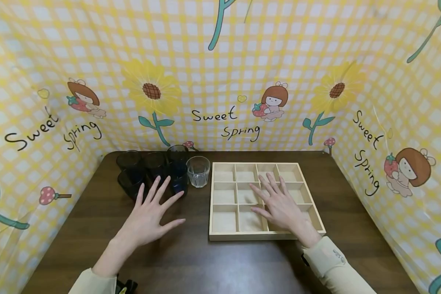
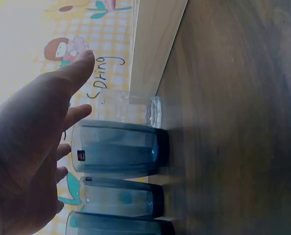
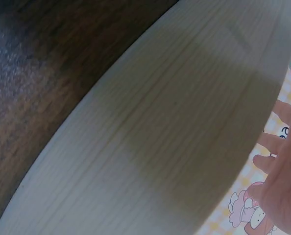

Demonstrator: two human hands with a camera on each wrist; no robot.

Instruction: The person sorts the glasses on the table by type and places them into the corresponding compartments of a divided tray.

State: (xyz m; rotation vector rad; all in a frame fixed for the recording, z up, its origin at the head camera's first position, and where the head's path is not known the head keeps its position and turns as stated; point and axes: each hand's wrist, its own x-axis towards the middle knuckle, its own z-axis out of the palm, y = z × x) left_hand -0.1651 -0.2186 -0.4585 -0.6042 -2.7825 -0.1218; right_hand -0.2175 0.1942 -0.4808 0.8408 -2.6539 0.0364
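Observation:
My left hand (image 1: 147, 220) is spread wide, palm down, in front of a group of dark blue drinking glasses (image 1: 130, 181). Its fingertips overlap the nearest ones in the head view. The left wrist view shows the fingers apart from a blue glass (image 2: 118, 149), holding nothing. To the right of that group stands a clear glass (image 1: 198, 171). My right hand (image 1: 282, 209) hovers with straight, spread fingers over a shallow wooden compartment box (image 1: 257, 236), covering some compartments. No object shows in its grasp. The box's side wall (image 3: 145, 127) fills most of the right wrist view.
All of it stands on a dark brown wooden table (image 1: 213, 269). A yellow checked cloth (image 1: 294, 49) printed with flowers and lettering hangs around the back and both sides. A black strap (image 1: 126, 286) sits at the left wrist.

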